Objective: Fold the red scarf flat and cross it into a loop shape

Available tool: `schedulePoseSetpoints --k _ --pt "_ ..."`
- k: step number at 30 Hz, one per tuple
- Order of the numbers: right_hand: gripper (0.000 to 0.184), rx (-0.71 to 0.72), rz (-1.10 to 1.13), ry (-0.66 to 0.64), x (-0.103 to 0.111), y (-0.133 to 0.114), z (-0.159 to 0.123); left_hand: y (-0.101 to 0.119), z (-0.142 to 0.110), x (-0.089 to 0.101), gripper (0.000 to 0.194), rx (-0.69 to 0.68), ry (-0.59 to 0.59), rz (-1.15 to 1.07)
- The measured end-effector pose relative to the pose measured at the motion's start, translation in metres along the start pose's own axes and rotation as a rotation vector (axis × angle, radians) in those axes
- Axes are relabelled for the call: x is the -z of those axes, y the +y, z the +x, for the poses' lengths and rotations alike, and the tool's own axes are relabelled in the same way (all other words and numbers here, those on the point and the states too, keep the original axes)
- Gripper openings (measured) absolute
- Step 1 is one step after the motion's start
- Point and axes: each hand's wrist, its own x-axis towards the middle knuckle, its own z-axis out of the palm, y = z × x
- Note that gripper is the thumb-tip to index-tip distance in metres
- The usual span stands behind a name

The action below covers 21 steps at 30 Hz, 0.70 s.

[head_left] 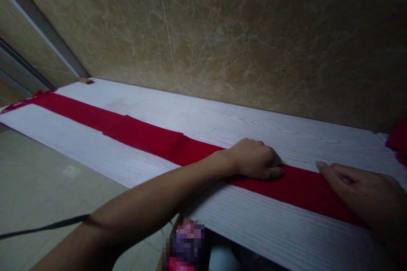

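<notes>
A marbled wall (222, 29) backs a pale worktop (203, 112) in dim light. The red cloth (143, 135) lies as a long strip, its long axis running with the worktop's long edges, from a fringe (22, 100) at the left end towards the right end. A wider, layered stretch shows left of the hands.

The left hand (256, 159) rests across the strip, fingers curled in; whether it grips any fabric cannot be told. The right hand (365, 186) is half closed over the strip further right, nearer the worktop's right end, thumb towards the left hand; its hold is hidden too.

The strip's right end is lost under the right hand and in shadow. A red bundle (397, 139) by the far right corner is cut off.
</notes>
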Motion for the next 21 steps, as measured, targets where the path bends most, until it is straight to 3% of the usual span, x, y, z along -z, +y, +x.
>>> schedulePoseSetpoints --k 2,4,9,21 --pt "0.051 -0.058 -0.013 -0.072 0.0014 -0.0017 0.0001 -0.0001 0.0001 0.0 0.037 -0.003 -0.001 -0.006" --pt "0.05 -0.1 -0.025 -0.064 0.0035 -0.0037 0.0003 -0.0005 0.0002 -0.0004 0.037 0.0 0.001 -0.006" --pt "0.05 -0.066 -0.024 -0.123 0.0048 -0.0035 0.0011 -0.0014 0.0001 -0.0015 0.036 -0.011 0.006 -0.007" --pt "0.048 -0.032 0.0 -0.032 -0.0012 0.0008 0.0007 -0.0024 0.0003 -0.0024 0.037 -0.023 0.015 -0.004"
